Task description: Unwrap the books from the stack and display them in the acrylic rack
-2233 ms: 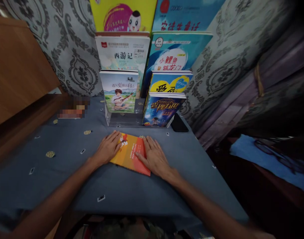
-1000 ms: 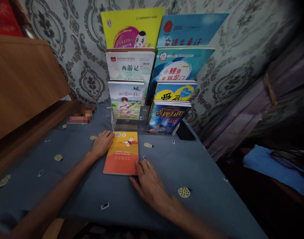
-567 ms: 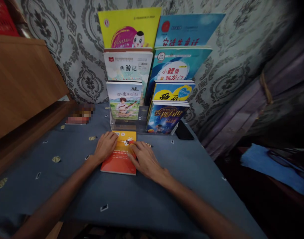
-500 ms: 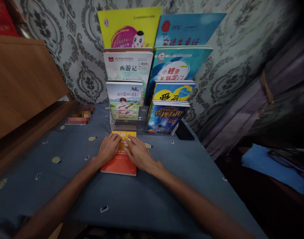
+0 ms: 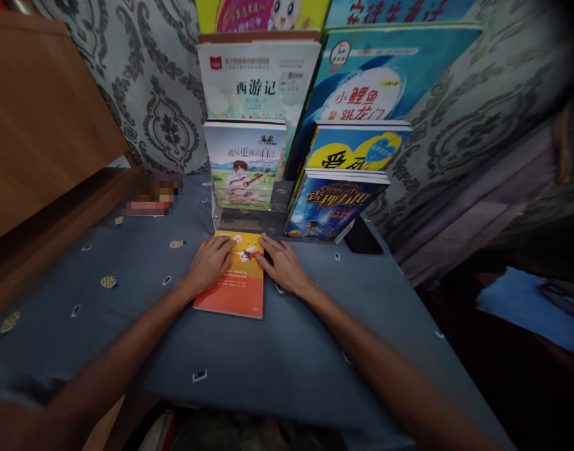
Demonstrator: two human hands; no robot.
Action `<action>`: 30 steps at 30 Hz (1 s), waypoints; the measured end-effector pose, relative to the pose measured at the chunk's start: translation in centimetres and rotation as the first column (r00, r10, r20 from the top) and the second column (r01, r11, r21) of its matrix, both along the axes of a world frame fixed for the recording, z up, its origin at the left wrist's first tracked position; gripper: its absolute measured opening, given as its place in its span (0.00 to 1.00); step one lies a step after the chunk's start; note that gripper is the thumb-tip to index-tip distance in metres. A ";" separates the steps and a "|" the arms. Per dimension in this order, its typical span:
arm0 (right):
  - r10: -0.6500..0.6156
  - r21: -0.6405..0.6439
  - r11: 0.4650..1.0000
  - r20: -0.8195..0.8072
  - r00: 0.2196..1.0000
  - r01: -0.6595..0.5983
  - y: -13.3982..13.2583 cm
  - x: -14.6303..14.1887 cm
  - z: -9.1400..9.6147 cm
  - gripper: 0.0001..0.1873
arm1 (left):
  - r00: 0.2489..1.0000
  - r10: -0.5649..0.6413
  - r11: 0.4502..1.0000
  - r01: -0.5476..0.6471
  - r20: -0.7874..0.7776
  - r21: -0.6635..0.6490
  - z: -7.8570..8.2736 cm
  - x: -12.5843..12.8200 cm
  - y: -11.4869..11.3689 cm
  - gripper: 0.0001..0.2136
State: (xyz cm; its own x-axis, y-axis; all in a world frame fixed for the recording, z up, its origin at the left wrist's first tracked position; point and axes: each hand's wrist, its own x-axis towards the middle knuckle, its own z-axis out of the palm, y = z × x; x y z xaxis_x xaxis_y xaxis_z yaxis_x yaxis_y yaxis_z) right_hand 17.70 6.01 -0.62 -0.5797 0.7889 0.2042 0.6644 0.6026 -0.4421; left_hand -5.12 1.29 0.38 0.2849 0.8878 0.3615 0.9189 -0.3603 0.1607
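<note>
A yellow and orange book (image 5: 235,297) lies flat on the cloth-covered table, just in front of the book stand. My left hand (image 5: 212,263) rests on the book's left side, its fingers stretched over the yellow part of the cover. At the opposite edge is my right hand (image 5: 283,264), fingers extended, with the fingertips at the book's upper right side. Neither hand is wrapped around the book. Part of the cover is hidden under the left hand.
A clear stand (image 5: 230,220) holds several upright books, among them a white guitar-cover book (image 5: 244,169) and a dark blue book (image 5: 336,207). Beside it lies a black flat object (image 5: 362,237). A wooden panel (image 5: 47,119) rises at left; a curtain (image 5: 456,207) hangs at right.
My right hand has slid off the cover to the book's right edge, uncovering the picture there. The left hand stays on the cover. The view has shifted, and the stand looks larger.
</note>
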 end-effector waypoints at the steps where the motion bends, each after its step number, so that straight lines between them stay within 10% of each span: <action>1: 0.002 -0.003 1.000 -0.006 1.000 -0.002 0.1 0.0 0.0 0.28 | 1.000 -0.007 1.000 0.007 -0.018 -0.008 0.1 0.0 0.1 0.18; 7: 0.001 -0.003 1.000 -0.003 1.000 -0.001 -0.1 -0.2 0.1 0.28 | 0.990 -0.123 0.991 0.118 -0.062 -0.069 0.7 0.4 -0.4 0.19; 15: -0.002 0.008 1.000 -0.009 1.000 0.002 -0.4 0.0 0.2 0.28 | 0.886 -0.463 0.867 0.457 0.016 -0.202 1.5 1.5 -6.8 0.18; 30: -0.016 0.068 0.998 0.076 0.997 0.011 -2.6 -0.3 0.5 0.27 | 0.904 -0.424 0.876 0.423 0.048 -0.230 1.4 1.9 -8.3 0.19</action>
State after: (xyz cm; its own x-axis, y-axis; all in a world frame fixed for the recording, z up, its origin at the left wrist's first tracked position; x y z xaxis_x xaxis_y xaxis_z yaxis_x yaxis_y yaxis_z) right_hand 17.37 3.38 -0.15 -0.5849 0.7826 0.2130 0.7030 0.6202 -0.3480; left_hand -3.25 -6.99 1.80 0.6533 0.7397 0.1613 0.6873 -0.6688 0.2834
